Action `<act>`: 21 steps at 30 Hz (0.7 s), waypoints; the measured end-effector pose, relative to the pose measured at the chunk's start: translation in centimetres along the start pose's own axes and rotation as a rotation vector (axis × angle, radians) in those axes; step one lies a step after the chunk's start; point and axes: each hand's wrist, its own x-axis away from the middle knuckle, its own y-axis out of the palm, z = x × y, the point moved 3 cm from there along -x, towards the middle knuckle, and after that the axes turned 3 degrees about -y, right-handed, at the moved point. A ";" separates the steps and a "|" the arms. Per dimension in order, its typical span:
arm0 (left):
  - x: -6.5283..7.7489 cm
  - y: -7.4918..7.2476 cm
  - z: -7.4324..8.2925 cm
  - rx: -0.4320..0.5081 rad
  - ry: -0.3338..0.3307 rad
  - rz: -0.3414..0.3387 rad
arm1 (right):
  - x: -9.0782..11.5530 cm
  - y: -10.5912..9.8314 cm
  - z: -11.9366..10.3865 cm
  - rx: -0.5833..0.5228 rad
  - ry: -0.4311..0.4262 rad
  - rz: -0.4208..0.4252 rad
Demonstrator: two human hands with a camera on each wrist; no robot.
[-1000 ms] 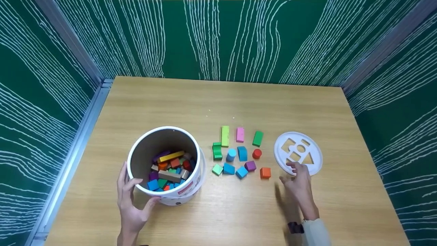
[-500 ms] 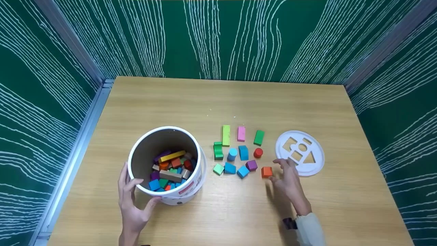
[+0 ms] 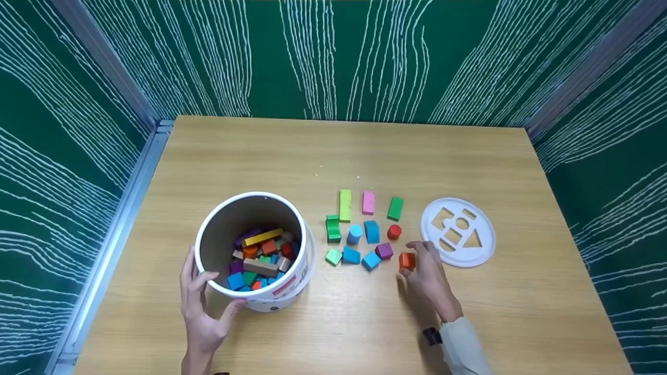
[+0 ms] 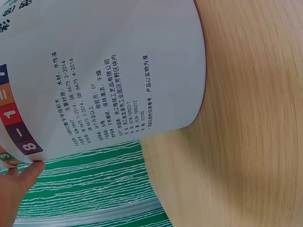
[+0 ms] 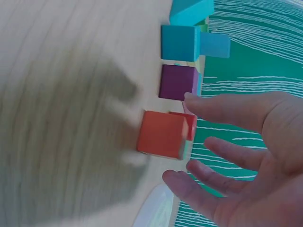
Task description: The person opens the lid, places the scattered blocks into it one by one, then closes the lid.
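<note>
My left hand (image 3: pixel 204 325) holds the side of a white bucket (image 3: pixel 219 226), thumb and fingers spread round its outer wall just under the rim. Printed lettering shows on the bucket (image 4: pixel 123 61) in the left wrist view, with fingertips against it at the lower left. Painted blocks (image 3: pixel 261 268) lie heaped inside. My right hand (image 3: pixel 430 273) hovers at an orange cube (image 3: pixel 407 261), thumb on the near side and fingers beyond. In the right wrist view a gap shows between the spread fingers and the orange cube (image 5: pixel 162 135). A purple cube (image 5: pixel 178 82) sits beside it.
Several loose blocks stand between bucket and right hand, among them a red cylinder (image 3: pixel 394 232), a blue cylinder (image 3: pixel 354 235) and a pink block (image 3: pixel 368 203). A white lid (image 3: pixel 483 249) with shaped holes lies at the right. Green walls (image 3: pixel 344 62) border the table (image 3: pixel 333 151).
My right hand has moved left from over the lid to the orange cube, fingers coming round it. My left hand stays on the bucket.
</note>
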 end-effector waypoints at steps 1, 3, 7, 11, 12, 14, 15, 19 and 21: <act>0.0 0.0 0.0 -0.002 -0.001 0.001 | -0.1 0.2 0.1 0.001 0.007 -0.007; 0.1 0.0 0.0 -0.003 -0.005 0.001 | -0.3 0.4 0.2 -0.001 0.022 -0.020; 0.1 0.1 -0.1 -0.006 -0.010 0.001 | -0.5 0.8 0.4 -0.002 0.035 -0.031; 0.1 0.0 -0.1 -0.007 -0.004 0.000 | -0.6 0.9 0.6 -0.003 0.027 -0.010; 0.1 0.0 -0.1 -0.006 0.001 0.000 | -0.6 1.0 0.7 -0.003 0.015 0.003; 0.1 0.0 -0.1 -0.001 0.013 0.000 | -0.6 1.0 0.8 -0.002 -0.009 0.028; 0.1 0.0 -0.1 0.000 0.016 0.000 | -0.7 1.1 0.9 0.000 -0.015 0.042; 0.1 0.0 -0.1 -0.005 0.012 0.000 | -0.7 1.2 1.0 0.004 -0.008 0.047; 0.2 0.0 -0.1 -0.014 0.002 -0.001 | -0.7 1.3 1.1 0.009 0.018 0.036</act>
